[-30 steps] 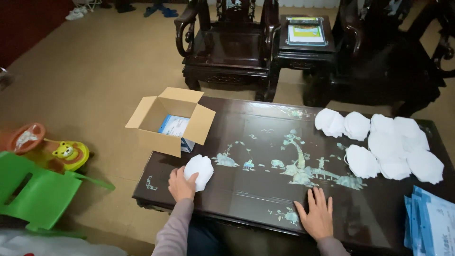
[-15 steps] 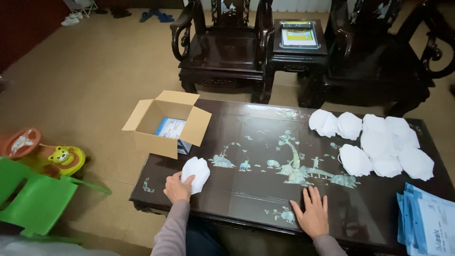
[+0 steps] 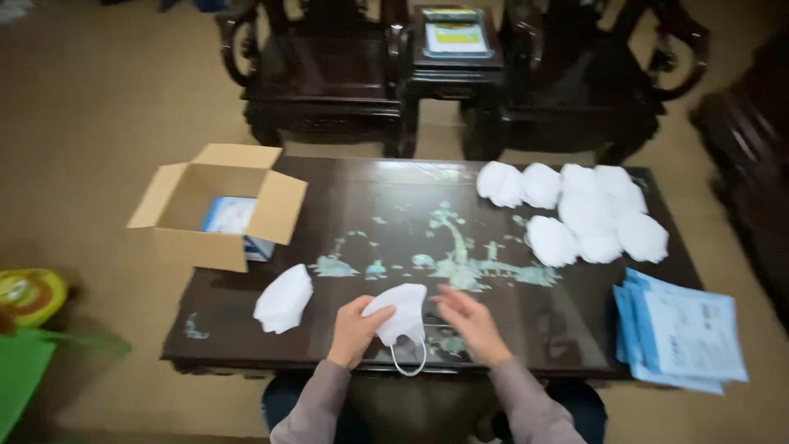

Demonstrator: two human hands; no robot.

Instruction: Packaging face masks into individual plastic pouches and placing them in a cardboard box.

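Now pinching a white face mask point(image 3: 400, 310) by its left edge with the left hand point(image 3: 355, 329), thumb on top, other fingers curled under. Holding it just above the near edge of the dark inlaid table point(image 3: 370, 197), in the middle, with one ear loop point(image 3: 408, 362) hanging down off the front.

A second ago: left hand resting on a white thing at the left end, right hand flat on the table far to the right. Now lifted off both spots. Right hand point(image 3: 470, 322) brought in close beside the mask, fingers spread, not gripping anything. So, both hands busy with this one mask now.

Left behind at the left end: a folded white mask point(image 3: 283, 298), lying alone, touched by nobody. Same place as before for the cardboard box point(image 3: 215, 205), the pile of white masks point(image 3: 585, 215) and the blue and white packets point(image 3: 682, 333).

Hard to see: right hand blurry from moving, so cannot tell if the fingertips touch the mask or not. Cannot tell where the held mask came from. Other ear loop hidden. Inside the box, only a bit of a blue and white pack point(image 3: 230, 215) showing. Green toy point(image 3: 20, 378) cut off at the left edge.
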